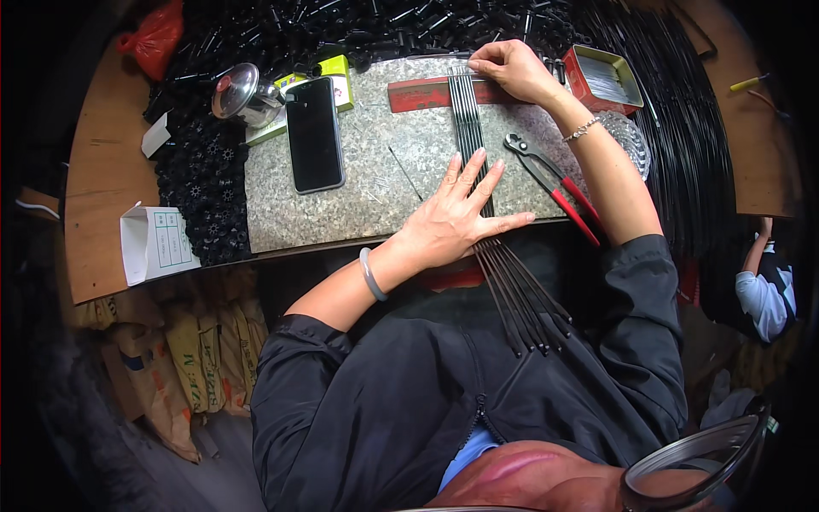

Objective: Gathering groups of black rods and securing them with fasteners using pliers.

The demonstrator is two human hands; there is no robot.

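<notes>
Under the left grip (448, 212), spread flat, lie rods (467, 124); even pressure should keep them aligned beside the right grip (519, 72), fingertips together, on what I cannot tell.

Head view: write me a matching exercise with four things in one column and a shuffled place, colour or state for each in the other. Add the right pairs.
Things:
1. Smartphone
2. Pincers
3. Black rods
4. Rectangular tin

Places, colours and states:
A. Under the spread fingers of the left hand
B. Open-topped, with thin silvery pieces inside
C. Dark screen facing up
D. Red grips on the handles

Right pairs: 1-C, 2-D, 3-A, 4-B.
</notes>
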